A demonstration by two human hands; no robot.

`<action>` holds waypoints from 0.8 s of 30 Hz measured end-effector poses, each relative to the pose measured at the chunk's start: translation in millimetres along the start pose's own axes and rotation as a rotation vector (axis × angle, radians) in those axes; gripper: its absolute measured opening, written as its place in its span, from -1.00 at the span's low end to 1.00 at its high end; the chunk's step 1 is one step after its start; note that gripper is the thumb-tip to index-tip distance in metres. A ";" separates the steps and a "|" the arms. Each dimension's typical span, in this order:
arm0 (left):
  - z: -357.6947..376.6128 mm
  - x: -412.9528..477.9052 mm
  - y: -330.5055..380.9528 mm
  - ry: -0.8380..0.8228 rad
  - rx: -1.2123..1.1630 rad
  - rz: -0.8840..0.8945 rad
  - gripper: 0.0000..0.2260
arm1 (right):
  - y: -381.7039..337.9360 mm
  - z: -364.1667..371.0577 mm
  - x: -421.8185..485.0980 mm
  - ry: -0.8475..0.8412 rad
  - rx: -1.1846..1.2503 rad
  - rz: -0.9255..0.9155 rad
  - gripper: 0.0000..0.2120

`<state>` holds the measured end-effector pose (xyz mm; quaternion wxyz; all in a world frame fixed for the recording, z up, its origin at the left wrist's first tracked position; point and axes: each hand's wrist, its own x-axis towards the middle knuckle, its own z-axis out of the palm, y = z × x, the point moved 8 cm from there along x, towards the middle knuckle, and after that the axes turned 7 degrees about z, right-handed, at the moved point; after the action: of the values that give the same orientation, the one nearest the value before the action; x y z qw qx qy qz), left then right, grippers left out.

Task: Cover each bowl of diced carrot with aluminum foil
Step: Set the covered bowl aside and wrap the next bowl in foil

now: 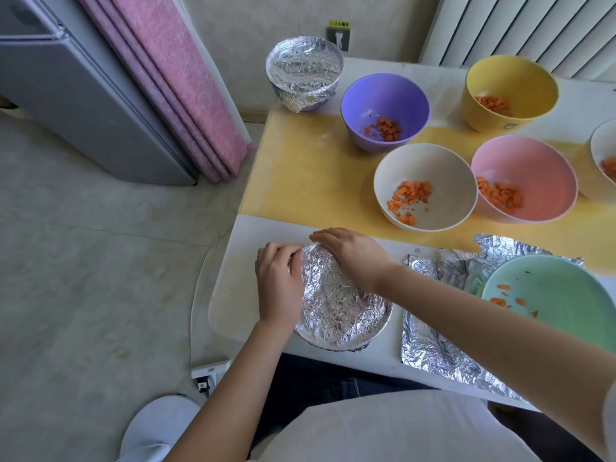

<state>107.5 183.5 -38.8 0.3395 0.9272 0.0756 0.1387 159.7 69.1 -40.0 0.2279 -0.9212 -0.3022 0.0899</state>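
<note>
Hands: your left hand (280,278) pinches the foil (340,311) at the rim, your right hand (350,258) presses flat on it, near bowl (336,343), table's (253,295) front left corner
Done: wrapped bowl (305,68), far left corner
Left: purple bowl (385,95), yellow bowl (510,78), cream bowl (425,171), pink bowl (523,168), green bowl (560,288) uncovered
</note>
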 end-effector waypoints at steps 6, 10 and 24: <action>1.2 -2.2 -0.2 -0.010 -0.062 -0.033 -0.86 | 4.2 10.7 24.0 -0.197 -0.052 0.058 -0.71; 4.6 -1.8 -0.1 -0.021 -0.021 -0.026 -0.88 | 0.1 11.1 27.2 -0.264 -0.164 0.038 -0.67; 6.2 -9.7 3.7 -0.019 0.077 -0.023 -0.94 | 26.3 3.3 10.1 -0.154 0.252 0.197 -0.75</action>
<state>100.3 174.6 -42.9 0.3061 0.9399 0.0884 0.1228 180.4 57.6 -55.7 0.3077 -0.9010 -0.2134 0.2192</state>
